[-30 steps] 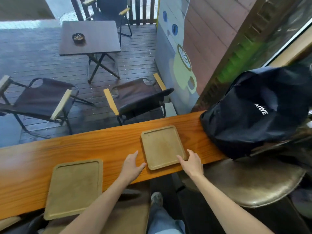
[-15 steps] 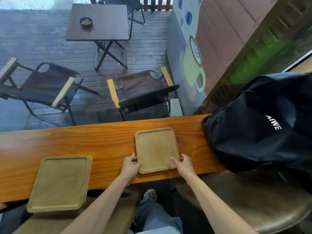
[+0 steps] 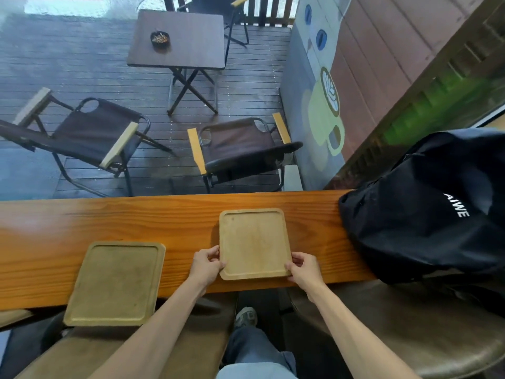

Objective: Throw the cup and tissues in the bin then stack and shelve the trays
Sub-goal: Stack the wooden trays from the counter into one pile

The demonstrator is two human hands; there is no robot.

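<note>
1. I see the small tray, pale square wood with rounded corners and a raised rim, lying flat on the counter.
2. My left hand pinches its near-left edge; my right hand clamps the near-right corner.
3. The bigger tray, darker and duller, overhangs the counter's near edge.

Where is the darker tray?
In the head view, the darker tray lies on the wooden counter, left of the lighter tray and the left hand, overhanging the near edge.
</note>
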